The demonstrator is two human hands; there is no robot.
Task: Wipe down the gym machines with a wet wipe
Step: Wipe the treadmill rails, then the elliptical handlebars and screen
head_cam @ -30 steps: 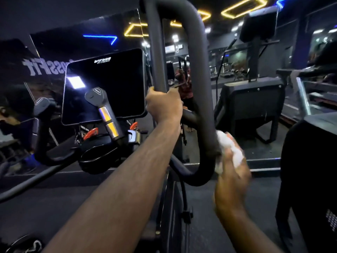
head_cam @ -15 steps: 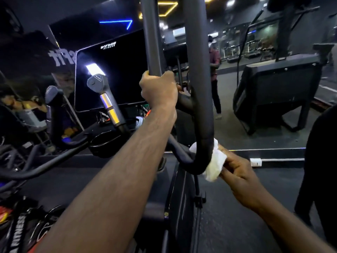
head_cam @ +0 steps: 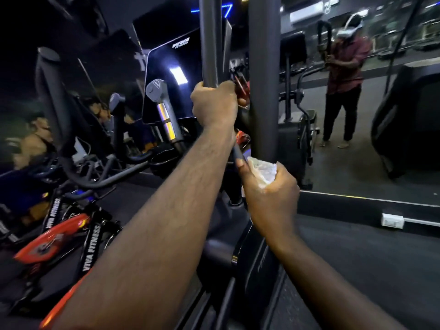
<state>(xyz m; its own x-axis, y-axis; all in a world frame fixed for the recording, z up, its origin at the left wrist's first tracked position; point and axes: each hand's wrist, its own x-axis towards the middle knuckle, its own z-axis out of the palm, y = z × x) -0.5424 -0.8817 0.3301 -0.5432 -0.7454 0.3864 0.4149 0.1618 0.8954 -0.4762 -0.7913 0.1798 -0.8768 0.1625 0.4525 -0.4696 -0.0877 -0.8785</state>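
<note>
Room: dim gym with dark flooring, neon ceiling strips, and a wall mirror (head_cam: 357,115) ahead that reflects a standing person.
Machine in hand: a cardio machine with a looped grey handlebar (head_cam: 263,79); its two upright tubes rise past the top of the frame.
Left hand (head_cam: 214,103): fingers clamped around the left-hand tube, just in front of the dark console screen (head_cam: 171,77), steadying the bar.
Right hand (head_cam: 271,194): fingers closed on the wet wipe (head_cam: 263,170), which is bunched in the fist and pressed up against the lowest part of the right-hand tube.
Where the wipe sits: directly above the right knuckles, touching the tube; below and to the right of the left fist.
Step in hand: judged to be wiping the bottom bend of the handlebar loop.
Doing it well: wrap the wipe further round the tube so the far side is covered, keep firm pressure through the curve, and let the left hand hold the bar from swinging. Then the spot under the left fist needs a pass too.
Writing: "VIVA FITNESS" in white on the black frames of the bikes (head_cam: 71,225), left of and below both hands; a small logo at the top of the console is too blurred to read.
</note>
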